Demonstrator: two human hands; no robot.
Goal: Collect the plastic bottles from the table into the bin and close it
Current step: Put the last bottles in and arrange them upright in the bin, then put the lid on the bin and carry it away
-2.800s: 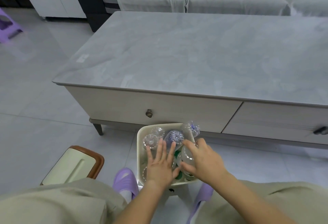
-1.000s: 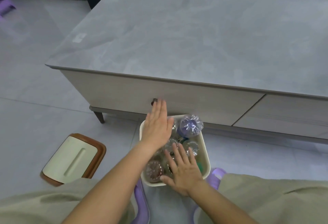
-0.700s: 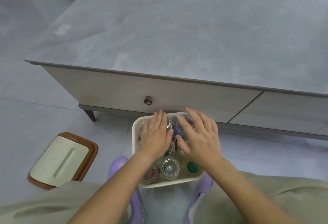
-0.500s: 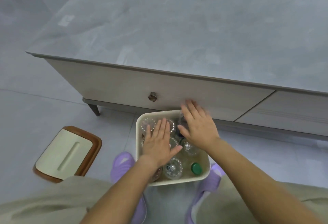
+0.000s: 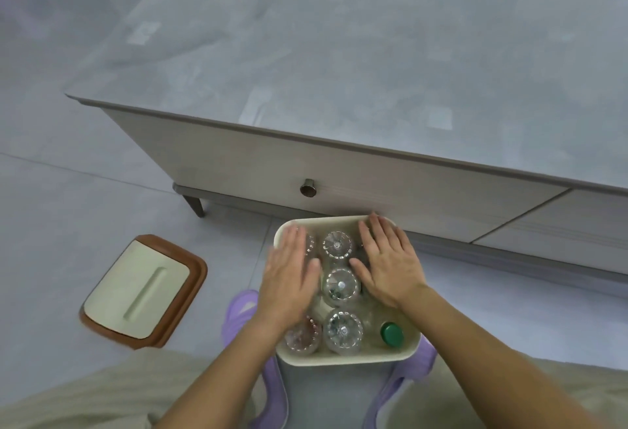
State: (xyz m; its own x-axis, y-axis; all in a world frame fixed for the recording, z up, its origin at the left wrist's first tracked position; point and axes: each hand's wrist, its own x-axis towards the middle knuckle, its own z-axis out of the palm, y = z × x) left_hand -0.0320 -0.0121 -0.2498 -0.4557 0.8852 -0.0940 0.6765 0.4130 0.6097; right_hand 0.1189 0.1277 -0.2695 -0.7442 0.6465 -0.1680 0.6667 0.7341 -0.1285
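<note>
Both hands flat, fingers spread, holding nothing, left hand (image 5: pixel 290 280) and right hand (image 5: pixel 390 263) on bottles (image 5: pixel 341 285) filling bin (image 5: pixel 346 359), lid (image 5: pixel 141 289) apart on floor, worktop (image 5: pixel 373 54) edge just beyond bin

A round metal drawer knob (image 5: pixel 308 188) is projecting from a pale drawer front (image 5: pixel 339 180); purple slippers (image 5: pixel 242 313) are resting on the grey tiled floor (image 5: pixel 68 217).
</note>
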